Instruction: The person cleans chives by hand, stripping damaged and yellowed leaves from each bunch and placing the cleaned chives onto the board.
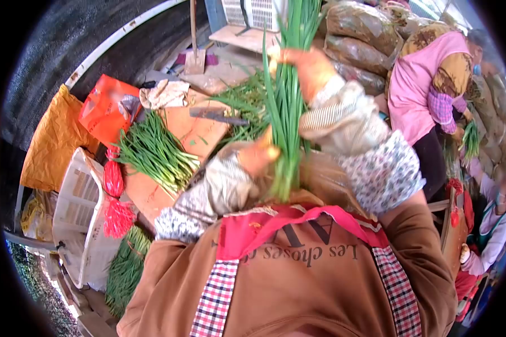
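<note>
A long bunch of green stalks (287, 106) stands nearly upright in front of my chest, its pale ends low near the apron and somewhat blurred. My right hand (309, 66) is wrapped round its upper part. Lower down, my left hand (258, 157) closes on the same bunch from the left side. Patterned sleeve covers reach to both wrists. On the orange-brown board (208, 132) to the left rests another pile of green stalks (160, 149), pale ends toward me. A knife (216, 116) lies across the board, beside loose green leaves (247, 101).
Left are a white crate (78, 219), red plastic strings (113, 180), an orange bag (108, 106) and a yellow sack (56, 140). A shovel (194, 62) stands ahead. Filled bags (362, 25) are stacked behind. At right, a co-worker (421, 84) bends, holding greens; another person sits lower right.
</note>
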Demonstrator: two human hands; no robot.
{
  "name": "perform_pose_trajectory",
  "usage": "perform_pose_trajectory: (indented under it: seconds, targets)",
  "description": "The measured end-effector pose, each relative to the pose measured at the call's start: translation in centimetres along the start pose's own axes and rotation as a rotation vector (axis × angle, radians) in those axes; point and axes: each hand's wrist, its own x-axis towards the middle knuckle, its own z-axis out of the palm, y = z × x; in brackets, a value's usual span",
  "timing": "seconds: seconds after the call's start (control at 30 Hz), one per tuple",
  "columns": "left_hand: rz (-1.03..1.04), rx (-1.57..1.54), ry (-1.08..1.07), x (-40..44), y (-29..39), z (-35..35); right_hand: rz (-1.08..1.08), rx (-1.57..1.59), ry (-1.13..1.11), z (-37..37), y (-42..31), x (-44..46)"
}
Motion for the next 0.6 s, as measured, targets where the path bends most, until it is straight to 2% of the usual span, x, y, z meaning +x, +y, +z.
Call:
perform_pose_trajectory:
  seconds: [0.07, 0.1, 0.13, 0.23, 0.27, 0.37, 0.4, 0.43, 0.5, 0.53, 0.57, 0.6]
  targets:
    - [0.027, -0.117, 0.003, -0.7, -1.2, 0.9, 0.116, 0.116, 0.181, 0.6, 0.4, -1.3]
    - [0.107, -0.127, -0.068, -0.8, -1.9, 0.6, 0.156, 0.177, 0.239, 0.5, 0.8, -1.7]
    - [0.145, -0.154, -0.033, -0.9, -2.4, 1.3, 0.184, 0.171, 0.197, -0.1, 1.3, -1.4]
    - [-0.022, -0.266, 0.041, -1.3, -1.0, 2.6, 0.313, 0.198, 0.131, 0.0, 0.3, -1.3]
    - [0.003, -0.266, 0.067, -1.2, -1.3, 2.7, 0.319, 0.172, -0.008, -0.8, -0.1, -1.6]
    - [0.003, -0.225, 0.049, -1.2, -1.6, 2.2, 0.096, 0.098, -0.076, -2.6, -0.2, -2.0]
    - [0.021, -0.228, 0.055, -1.2, -1.3, 2.5, 0.120, -0.142, -0.048, -3.1, -1.7, -2.4]
    - [0.008, -0.218, 0.057, -1.1, -1.4, 2.4, 0.205, -0.233, 0.042, -3.5, -3.3, -3.9]
    - [-0.009, -0.191, 0.058, -1.0, -1.4, 2.1, 0.012, -0.694, 0.255, -3.9, -4.7, -4.8]
    - [-0.010, -0.153, 0.093, -1.0, -1.1, 2.3, -0.256, -0.702, 0.433, -4.3, -3.5, -4.7]
    - [-0.010, -0.167, 0.086, -1.0, -1.1, 2.3, -0.354, -0.748, 0.522, -3.6, -4.0, -5.4]
    - [-0.008, -0.180, 0.077, -1.1, -1.0, 2.2, -0.349, -0.787, 0.436, -2.2, -4.6, -6.5]
